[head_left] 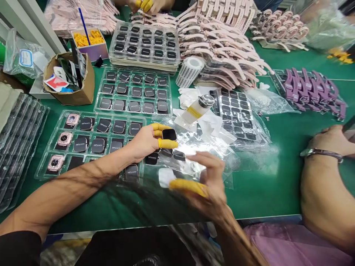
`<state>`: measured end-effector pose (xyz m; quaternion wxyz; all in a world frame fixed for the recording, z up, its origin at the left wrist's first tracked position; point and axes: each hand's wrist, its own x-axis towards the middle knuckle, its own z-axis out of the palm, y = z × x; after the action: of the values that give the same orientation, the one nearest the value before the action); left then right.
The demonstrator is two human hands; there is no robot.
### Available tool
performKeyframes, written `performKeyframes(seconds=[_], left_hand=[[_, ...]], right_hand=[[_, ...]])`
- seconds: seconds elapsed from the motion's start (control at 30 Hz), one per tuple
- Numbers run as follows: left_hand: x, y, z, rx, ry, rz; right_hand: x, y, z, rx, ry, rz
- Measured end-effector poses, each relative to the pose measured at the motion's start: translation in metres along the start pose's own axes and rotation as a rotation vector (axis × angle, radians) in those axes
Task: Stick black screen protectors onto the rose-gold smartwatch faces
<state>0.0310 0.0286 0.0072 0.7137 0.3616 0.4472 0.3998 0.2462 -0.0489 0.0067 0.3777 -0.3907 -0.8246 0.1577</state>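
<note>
My left hand (144, 143), with yellow finger cots on, is closed on a smartwatch body (169, 135), its black screen facing up. My right hand (209, 179) is blurred by motion; its thumb, in a yellow cot, and forefinger are apart with nothing seen between them. Beneath the hands, several black film-covered pieces (152, 159) and a white square (166, 177) lie on clear plastic film. Left of them, under my left forearm, a clear compartment tray (93, 117) holds dark labelled squares and a few pink-gold watch bodies (64, 138).
Behind are another filled tray (100, 88), stacked trays (144, 65), a white bottle (195, 110), a label roll (190, 70) and a sheet of black squares (234, 114). Pink straps (222, 55) pile up at the back, purple straps (310, 88) right. Another person's arm (321, 177) rests at right.
</note>
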Motion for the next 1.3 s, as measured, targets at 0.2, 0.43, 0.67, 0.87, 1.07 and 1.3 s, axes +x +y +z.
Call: performKeyframes(seconds=[0.2, 0.43, 0.67, 0.87, 1.07, 1.3], left_hand=[[-0.01, -0.007, -0.001, 0.414, -0.007, 0.211], [-0.01, -0.003, -0.005, 0.745, 0.061, 0.275], [-0.012, -0.003, -0.001, 0.821, 0.053, 0.189], [-0.011, 0.0, -0.002, 0.902, 0.068, 0.181], [-0.012, 0.001, -0.001, 0.895, 0.05, 0.159], [-0.011, 0.002, -0.001, 0.91, 0.043, 0.162]], right_hand=[[0.052, 0.016, -0.012, 0.684, 0.195, 0.61], [0.068, 0.039, 0.03, 0.898, 0.132, 1.001], [0.059, 0.038, 0.035, 0.936, 0.095, 1.014], [0.057, 0.04, 0.038, 0.911, 0.11, 1.005], [0.058, 0.037, 0.039, 0.913, 0.135, 1.022], [0.058, 0.036, 0.04, 0.902, 0.142, 1.013]])
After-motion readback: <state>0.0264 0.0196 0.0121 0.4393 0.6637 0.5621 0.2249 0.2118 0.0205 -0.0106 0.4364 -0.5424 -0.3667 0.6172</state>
